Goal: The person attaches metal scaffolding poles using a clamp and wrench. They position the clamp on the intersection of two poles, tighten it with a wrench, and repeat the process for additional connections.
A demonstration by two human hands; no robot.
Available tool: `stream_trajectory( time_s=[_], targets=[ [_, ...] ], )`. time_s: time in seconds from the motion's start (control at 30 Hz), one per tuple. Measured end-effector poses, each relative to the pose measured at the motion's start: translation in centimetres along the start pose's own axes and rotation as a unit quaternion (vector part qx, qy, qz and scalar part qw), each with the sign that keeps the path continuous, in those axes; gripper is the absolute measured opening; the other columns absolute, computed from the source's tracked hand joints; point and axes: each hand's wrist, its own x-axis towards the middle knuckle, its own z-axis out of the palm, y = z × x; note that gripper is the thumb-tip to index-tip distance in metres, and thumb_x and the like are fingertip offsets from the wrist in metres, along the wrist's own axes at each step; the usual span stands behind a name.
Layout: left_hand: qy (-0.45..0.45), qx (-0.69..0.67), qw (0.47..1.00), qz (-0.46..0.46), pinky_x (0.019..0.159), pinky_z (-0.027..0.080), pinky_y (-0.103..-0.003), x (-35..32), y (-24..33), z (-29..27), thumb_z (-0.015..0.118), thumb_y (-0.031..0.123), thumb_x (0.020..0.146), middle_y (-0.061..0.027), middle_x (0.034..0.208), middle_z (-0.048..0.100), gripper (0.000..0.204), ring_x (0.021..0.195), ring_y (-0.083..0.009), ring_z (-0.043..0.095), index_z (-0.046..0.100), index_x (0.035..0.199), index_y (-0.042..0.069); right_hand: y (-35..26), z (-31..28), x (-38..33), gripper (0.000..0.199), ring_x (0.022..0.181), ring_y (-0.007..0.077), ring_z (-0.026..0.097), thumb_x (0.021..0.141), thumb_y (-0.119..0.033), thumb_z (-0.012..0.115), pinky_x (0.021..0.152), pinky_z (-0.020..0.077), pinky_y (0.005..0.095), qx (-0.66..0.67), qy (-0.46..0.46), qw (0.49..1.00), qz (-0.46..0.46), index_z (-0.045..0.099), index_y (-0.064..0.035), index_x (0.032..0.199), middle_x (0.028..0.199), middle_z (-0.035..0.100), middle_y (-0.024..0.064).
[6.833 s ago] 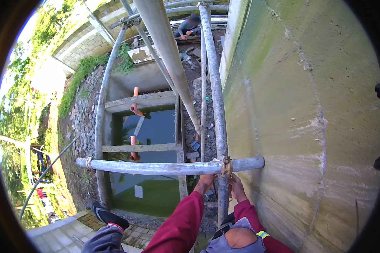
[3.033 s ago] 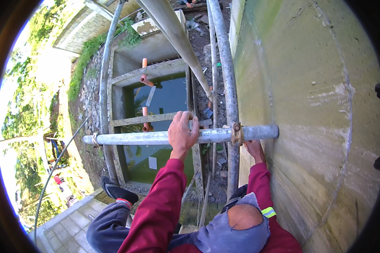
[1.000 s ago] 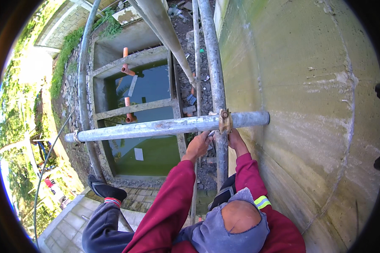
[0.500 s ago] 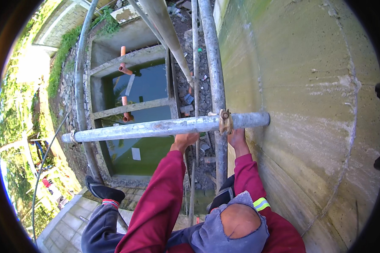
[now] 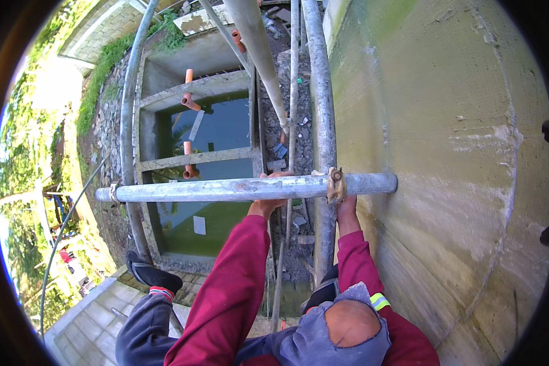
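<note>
A galvanized scaffold pipe [image 5: 226, 190] lies crosswise in front of me. My left hand [image 5: 268, 206] is closed round it from beneath, with fingertips showing over its far side. Toward the pipe's right end, a rusty scaffold clamp [image 5: 336, 185] sits where it crosses a long scaffold pole [image 5: 325, 110]. My right hand [image 5: 348, 210] reaches up beside that pole, just under the clamp. Its fingers are hidden behind the crosswise pipe and the clamp, so their grip does not show. At the left end, another clamp [image 5: 113, 193] meets a second pole [image 5: 128, 116].
A tall mossy concrete wall [image 5: 433, 122] rises close on my right. Below lies a concrete tank [image 5: 195, 160] holding greenish water, with orange pipe fittings [image 5: 189, 100]. Rubble [image 5: 283, 67] fills the strip beside it. My sandalled foot [image 5: 152, 274] rests near the left pole; paving [image 5: 85, 323] is below.
My left fingers have come up over the pipe's far side, where they were hidden before. The view has shifted slightly, so the pipe and poles appear a little farther right.
</note>
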Motion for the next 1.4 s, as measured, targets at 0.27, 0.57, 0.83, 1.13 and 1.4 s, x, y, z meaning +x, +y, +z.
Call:
stream_trajectory(
  time_s=[0.27, 0.57, 0.83, 1.13, 1.4],
  targets=[
    [0.084, -0.05, 0.993, 0.064, 0.08, 0.057, -0.044, 0.3, -0.7, 2.4, 0.073, 0.024, 0.081, -0.0075, 0.102, 0.075, 0.028, 0.093, -0.0315, 0.072, 0.073, 0.108, 0.019, -1.7, 1.8, -0.7, 0.046, 0.131, 0.0226, 0.053, 0.107, -0.032, 0.035, 0.111, 0.043, 0.0387, 0.082, 0.018, 0.996, 0.036, 0.05, -0.0078, 0.143, 0.142, 0.056, 0.0078],
    [0.127, -0.062, 0.99, 0.026, 0.094, 0.045, -0.057, 0.3, -1.8, 5.8, 0.07, 0.031, 0.082, 0.0016, 0.114, 0.072, 0.035, 0.108, -0.0261, 0.067, 0.071, 0.117, 0.026, -2.9, 3.7, -1.7, 0.041, 0.126, 0.0222, 0.057, 0.107, -0.032, 0.039, 0.11, 0.0452, 0.039, 0.122, -0.022, 0.991, 0.046, 0.054, -0.0105, 0.138, 0.136, 0.06, 0.0069],
    [-0.068, -0.079, 0.994, -0.028, 0.09, 0.041, -0.058, 1.6, 2.3, -2.3, 0.068, 0.034, 0.085, -0.0034, 0.104, 0.067, 0.022, 0.108, -0.0271, 0.065, 0.062, 0.097, 0.017, -2.4, 1.9, -1.1, 0.042, 0.126, 0.0232, 0.057, 0.107, -0.033, 0.038, 0.111, 0.0443, 0.0403, 0.098, 0.008, 0.995, 0.021, 0.056, -0.0102, 0.137, 0.137, 0.06, 0.0074],
    [0.082, -0.058, 0.994, 0.039, 0.081, 0.049, -0.054, 0.1, -0.2, 0.8, 0.069, 0.021, 0.081, -0.0061, 0.091, 0.07, 0.017, 0.089, -0.0337, 0.068, 0.067, 0.098, 0.017, 0.0, 1.1, 0.7, 0.047, 0.125, 0.0246, 0.057, 0.106, -0.035, 0.039, 0.109, 0.0445, 0.0396, 0.034, 0.079, 0.996, -0.003, 0.054, -0.0054, 0.139, 0.136, 0.06, 0.0093],
    [0.076, -0.026, 0.997, 0.02, 0.077, 0.052, -0.051, 0.4, -1.3, 3.1, 0.068, 0.02, 0.082, -0.0063, 0.092, 0.069, 0.011, 0.088, -0.0324, 0.068, 0.065, 0.092, 0.019, -0.9, 1.5, 0.7, 0.044, 0.125, 0.023, 0.056, 0.106, -0.033, 0.041, 0.109, 0.0441, 0.0384, 0.015, 0.013, 1.0, 0.019, 0.049, -0.0086, 0.142, 0.137, 0.057, 0.0082]
  ],
)
